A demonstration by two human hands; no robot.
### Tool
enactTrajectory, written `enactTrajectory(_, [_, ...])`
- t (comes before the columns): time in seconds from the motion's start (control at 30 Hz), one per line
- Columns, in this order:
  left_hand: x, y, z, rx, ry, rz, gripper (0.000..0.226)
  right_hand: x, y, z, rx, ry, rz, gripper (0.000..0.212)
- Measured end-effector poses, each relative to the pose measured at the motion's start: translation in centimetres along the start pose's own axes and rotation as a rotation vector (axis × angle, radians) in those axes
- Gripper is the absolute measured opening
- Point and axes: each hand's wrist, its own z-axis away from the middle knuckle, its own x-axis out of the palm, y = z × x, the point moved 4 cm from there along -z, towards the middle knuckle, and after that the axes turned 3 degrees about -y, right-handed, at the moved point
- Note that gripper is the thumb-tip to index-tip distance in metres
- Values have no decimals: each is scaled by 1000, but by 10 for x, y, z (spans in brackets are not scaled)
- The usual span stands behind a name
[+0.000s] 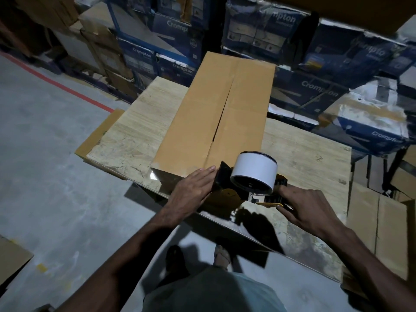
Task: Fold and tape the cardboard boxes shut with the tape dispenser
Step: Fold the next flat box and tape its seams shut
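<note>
From the head view, we have the long tan cardboard box (216,118) lying lengthwise on the pale wood-grain table (139,131), centre of frame. Its two smooth matte flaps are folded down and meet along a centre seam (221,113) that gapes slightly. At lower centre our left hand (193,188) lies flat, fingers straight, pressing the box's near end; we judge that it steadies the box and keeps the flaps level for taping. Our right hand (308,203) curls round the handle of the black-and-yellow tape dispenser (227,194), whose fat white tape roll (255,170) sits at the seam's near end, poised for the pull. Glossy blue printed cartons (315,91) stack up across the top of the frame.
</note>
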Motion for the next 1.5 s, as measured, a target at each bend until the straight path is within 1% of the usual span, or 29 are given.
enactTrajectory(0.1, [2, -3, 1, 15, 18, 46, 66, -4, 2, 5, 5, 8, 14, 33])
enactTrajectory(0.23, [5, -5, 1, 36, 9, 66, 80, -10, 13, 30, 47, 14, 19, 30])
enactTrajectory(0.4, [7, -7, 3, 47, -9, 91, 78, -4, 26, 49, 93, 4, 55, 30])
enactTrajectory(0.47, [9, -7, 4, 51, -8, 81, 75, 2, 27, 50, 95, 4, 60, 31])
enactTrajectory(0.53, [10, -5, 4, 38, -12, 58, 66, 7, 28, 49, 98, 12, 38, 29])
enactTrajectory(0.57, [10, -4, 3, 34, -23, 29, 61, 9, 28, 50, 98, 20, 30, 29])
enactTrajectory(0.63, [10, 2, -1, 55, -61, -51, 59, 11, 31, 51, 89, 34, 20, 29])
enactTrajectory(0.7, [12, 21, -9, 116, -78, -106, 59, 13, 34, 52, 75, 43, 14, 30])
enactTrajectory(0.8, [16, 57, -23, 139, -59, -55, 48, 14, 36, 53, 66, 45, 5, 32])
enactTrajectory(0.87, [19, 67, -26, 82, -63, -20, 57, 14, 37, 53, 64, 49, -3, 33])
enactTrajectory(0.9, [19, 67, -26, 66, -99, -25, 61, 14, 38, 52, 62, 47, 0, 34])
enactTrajectory(0.97, [20, 64, -26, 63, -162, -55, 62, 12, 38, 51, 55, 41, 5, 35])
enactTrajectory(1.0, [21, 62, -26, 68, -164, -68, 62, 11, 38, 51, 55, 36, 7, 36])
enactTrajectory(1.07, [23, 62, -27, 88, -137, -62, 63, 7, 39, 51, 61, 21, 8, 34])
enactTrajectory(1.2, [21, 59, -24, 80, -57, -27, 86, 0, 54, 70, 55, -18, 56, 31])
enactTrajectory(1.37, [20, 61, -22, 78, -61, 23, 90, -7, 75, 113, 106, 17, 47, 24])
enactTrajectory(1.43, [21, 62, -23, 76, -34, 57, 86, -1, 74, 114, 90, 28, 59, 25])
enactTrajectory(1.5, [20, 62, -23, 80, -3, 95, 68, 17, 77, 114, 83, 20, 50, 29])
